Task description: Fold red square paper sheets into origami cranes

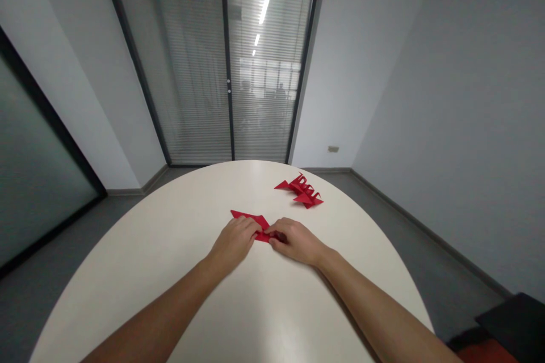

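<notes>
A partly folded sheet of red origami paper (260,220) lies on the white table under both hands, one pointed end reaching out to the upper left. My left hand (238,238) rests on its left part, fingers bent and pressed onto it. From the other side my right hand (293,239) pinches the paper's right edge between thumb and fingers. The fingertips of both hands almost meet at the middle and hide some of the folds. Beyond my right hand stands a cluster of several folded red paper cranes (303,190), touched by neither hand.
The round white table (170,249) has its curved far edge near a glass partition with blinds (264,113). Grey walls rise behind and to the right. A black and red object (511,323), perhaps a chair, shows at the lower right.
</notes>
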Motion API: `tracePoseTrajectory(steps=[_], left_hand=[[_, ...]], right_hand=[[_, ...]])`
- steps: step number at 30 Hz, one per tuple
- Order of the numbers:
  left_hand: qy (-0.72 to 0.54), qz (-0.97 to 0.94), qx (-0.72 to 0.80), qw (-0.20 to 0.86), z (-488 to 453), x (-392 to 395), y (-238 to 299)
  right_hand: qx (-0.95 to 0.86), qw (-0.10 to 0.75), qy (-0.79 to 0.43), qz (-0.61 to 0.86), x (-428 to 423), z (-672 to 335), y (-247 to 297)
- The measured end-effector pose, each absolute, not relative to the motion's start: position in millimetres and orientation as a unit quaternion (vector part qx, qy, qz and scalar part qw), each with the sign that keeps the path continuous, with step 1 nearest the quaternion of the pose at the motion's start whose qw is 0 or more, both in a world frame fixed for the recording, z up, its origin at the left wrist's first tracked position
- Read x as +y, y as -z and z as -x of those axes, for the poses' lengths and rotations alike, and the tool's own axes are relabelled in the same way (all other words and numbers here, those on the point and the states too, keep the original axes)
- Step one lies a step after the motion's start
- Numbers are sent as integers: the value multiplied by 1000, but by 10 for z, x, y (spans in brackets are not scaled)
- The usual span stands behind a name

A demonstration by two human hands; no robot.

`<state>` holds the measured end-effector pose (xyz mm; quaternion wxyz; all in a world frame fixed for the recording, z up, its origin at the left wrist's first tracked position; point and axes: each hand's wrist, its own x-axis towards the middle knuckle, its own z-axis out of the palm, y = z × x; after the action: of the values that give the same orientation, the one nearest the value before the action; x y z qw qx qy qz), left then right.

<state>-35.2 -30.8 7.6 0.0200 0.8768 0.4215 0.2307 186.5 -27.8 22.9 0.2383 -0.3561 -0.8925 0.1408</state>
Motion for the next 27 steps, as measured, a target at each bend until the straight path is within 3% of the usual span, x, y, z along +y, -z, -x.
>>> tracePoseTrajectory(steps=[7, 17, 27], left_hand=[[-184, -874, 450, -13, 281, -443, -132], [-244, -859, 446, 59, 297, -407, 6], [-245, -862, 435, 81, 276, -444, -32]], right_hand=[[-905, 245, -153, 311, -286, -1854, -202], [-869, 260, -222, 358, -292, -1875, -161], [-889, 269, -157, 334, -245, -1929, -75]])
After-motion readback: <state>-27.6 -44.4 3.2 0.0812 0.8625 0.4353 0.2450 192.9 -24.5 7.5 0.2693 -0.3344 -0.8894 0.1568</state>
